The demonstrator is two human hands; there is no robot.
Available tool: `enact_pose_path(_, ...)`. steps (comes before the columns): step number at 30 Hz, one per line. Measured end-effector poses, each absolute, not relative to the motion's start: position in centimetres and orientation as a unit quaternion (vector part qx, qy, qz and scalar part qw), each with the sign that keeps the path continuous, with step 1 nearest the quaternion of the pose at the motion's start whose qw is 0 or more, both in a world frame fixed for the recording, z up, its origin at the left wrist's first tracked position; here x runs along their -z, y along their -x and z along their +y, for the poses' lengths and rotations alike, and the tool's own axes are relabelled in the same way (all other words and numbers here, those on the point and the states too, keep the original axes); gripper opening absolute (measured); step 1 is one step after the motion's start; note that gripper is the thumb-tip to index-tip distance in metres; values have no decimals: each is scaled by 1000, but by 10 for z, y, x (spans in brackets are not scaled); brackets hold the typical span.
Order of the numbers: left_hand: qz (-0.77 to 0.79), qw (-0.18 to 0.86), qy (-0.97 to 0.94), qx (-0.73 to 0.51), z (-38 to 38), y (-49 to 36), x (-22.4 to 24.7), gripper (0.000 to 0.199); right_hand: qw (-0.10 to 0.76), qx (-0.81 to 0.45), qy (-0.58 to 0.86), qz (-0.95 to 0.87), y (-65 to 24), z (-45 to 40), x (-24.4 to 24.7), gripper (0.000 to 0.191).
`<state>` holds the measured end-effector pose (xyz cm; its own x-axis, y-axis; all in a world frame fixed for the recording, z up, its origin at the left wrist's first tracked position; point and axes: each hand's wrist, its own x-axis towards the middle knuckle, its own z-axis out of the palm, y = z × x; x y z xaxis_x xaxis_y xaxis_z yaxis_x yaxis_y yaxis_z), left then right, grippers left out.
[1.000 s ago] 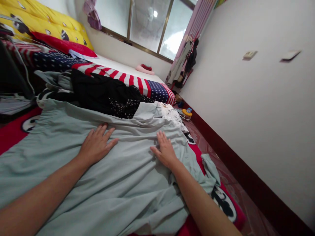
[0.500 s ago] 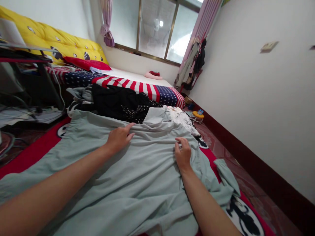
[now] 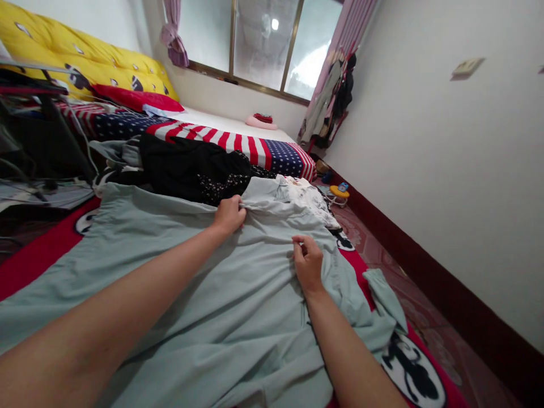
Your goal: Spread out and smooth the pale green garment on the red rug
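A pale grey-green long-sleeved shirt (image 3: 204,317) lies spread out with many creases, its collar at the far side and a cuff out to the right. Near the collar, my left hand (image 3: 229,215) is closed on the shirt's far edge, bunching the cloth into a fold. My right hand (image 3: 309,262) rests lower and to the right, thumb and fingers pinched on the fabric, with creases running towards the fingertips. Beneath the shirt is a red blanket (image 3: 46,243) with black-and-white cartoon figures.
Beyond the shirt lie black clothes (image 3: 191,164) and a white patterned garment (image 3: 312,198). A bed (image 3: 212,119) with a flag-print cover stands under the window. A cluttered desk (image 3: 46,113) is at the left, a small yellow stool (image 3: 339,191) by the right wall.
My left hand has moved right and away from me, its stretched fingers closing on the shirt's edge. My right hand's fingers have drawn together into a pinch. The view has shifted slightly.
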<state>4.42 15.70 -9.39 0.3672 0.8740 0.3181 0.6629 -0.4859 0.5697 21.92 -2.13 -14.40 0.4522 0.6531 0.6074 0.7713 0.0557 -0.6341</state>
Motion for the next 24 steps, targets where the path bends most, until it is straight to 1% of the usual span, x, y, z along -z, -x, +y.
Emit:
enact_pose_path(4,472,162,-785,-368,164,-46,89,25,516,48,674,-526,-218,-23,143,22)
enact_pose_path(7,455,158,-786,-388,162,-45,101,29,477,50,679,-556,-219,-21,144,31)
enact_pose_path(9,425,166,-801,-387,160,-45,114,44,422,53,703,-570,-219,-19,145,41)
enact_pose_path(11,371,182,-830,-375,159,-44,126,67,353,46,752,-555,-220,-16,146,51)
enact_pose_path(12,340,191,-846,-364,158,-43,130,75,318,39,778,-540,-220,-16,146,54)
enact_pose_path(13,311,199,-860,-351,158,-41,132,79,288,32,800,-525,-220,-15,147,56)
enact_pose_path(14,285,205,-873,-338,158,-38,132,79,266,26,815,-515,-220,-14,147,57)
enact_pose_path(16,254,209,-889,-319,154,-27,128,70,243,18,825,-511,-220,-14,146,58)
enact_pose_path(20,224,197,-907,-298,135,20,116,38,253,20,820,-512,-223,-15,148,57)
enact_pose_path(22,247,186,-906,-290,126,53,113,32,259,22,817,-514,-224,-14,149,55)
enact_pose_path(24,316,157,-888,-295,121,89,109,34,265,28,814,-516,-225,-13,151,53)
